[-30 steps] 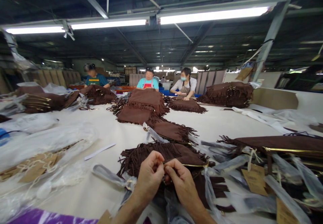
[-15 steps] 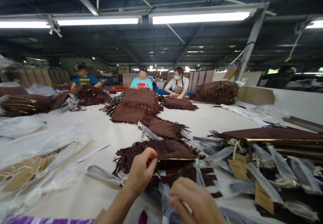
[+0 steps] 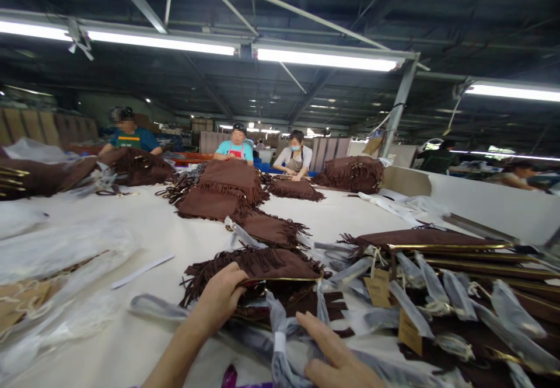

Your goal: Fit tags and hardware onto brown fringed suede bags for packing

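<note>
Fringed bag (image 3: 280, 265) lies on the counter (image 3: 144, 324) before the person, its gold frame open. Left hand (image 3: 221, 297) grips its near edge, fingers curled over. Right hand (image 3: 335, 356) rests flat and spread on plastic-wrapped straps (image 3: 280, 341) just beside it.

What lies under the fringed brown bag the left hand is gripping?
Under the fringed brown bag, gripped by the left hand, more dark brown fringe and clear plastic-wrapped straps stick out. Whatever lies directly beneath its middle is covered.
</note>
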Demonstrator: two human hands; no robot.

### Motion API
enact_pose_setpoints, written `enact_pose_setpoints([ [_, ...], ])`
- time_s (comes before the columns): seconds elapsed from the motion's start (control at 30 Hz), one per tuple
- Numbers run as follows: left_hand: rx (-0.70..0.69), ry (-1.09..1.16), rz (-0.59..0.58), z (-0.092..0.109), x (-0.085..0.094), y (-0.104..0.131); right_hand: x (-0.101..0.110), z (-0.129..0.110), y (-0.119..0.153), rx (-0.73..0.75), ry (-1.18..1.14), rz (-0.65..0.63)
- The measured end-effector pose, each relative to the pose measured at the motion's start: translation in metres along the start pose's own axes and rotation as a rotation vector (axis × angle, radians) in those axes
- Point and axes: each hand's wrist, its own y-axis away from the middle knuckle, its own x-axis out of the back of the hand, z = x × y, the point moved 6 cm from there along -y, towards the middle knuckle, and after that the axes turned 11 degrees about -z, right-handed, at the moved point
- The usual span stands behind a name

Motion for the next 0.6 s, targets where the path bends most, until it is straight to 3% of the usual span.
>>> enact_pose_setpoints([
  [0.1,-0.023,0.02,0.086,0.006,0.006,0.0,0.041,-0.019,-0.017,0.051,0.029,-0.027],
  [0.17,-0.022,0.018,0.12,0.009,0.009,0.0,0.05,-0.018,-0.036,0.01,0.054,-0.022],
  [0.27,-0.045,0.012,0.146,0.012,0.012,0.0,0.039,0.003,-0.07,-0.198,0.165,0.046],
  [0.4,-0.082,0.01,0.092,0.012,0.011,0.0,0.003,0.025,-0.099,-0.394,0.241,0.092],
  [0.5,-0.058,0.004,-0.014,0.007,0.004,0.002,-0.016,0.018,-0.098,-0.253,-0.02,0.058],
  [0.6,-0.002,-0.029,-0.113,-0.001,-0.004,0.005,-0.009,0.006,-0.083,-0.005,-0.301,0.041],
])
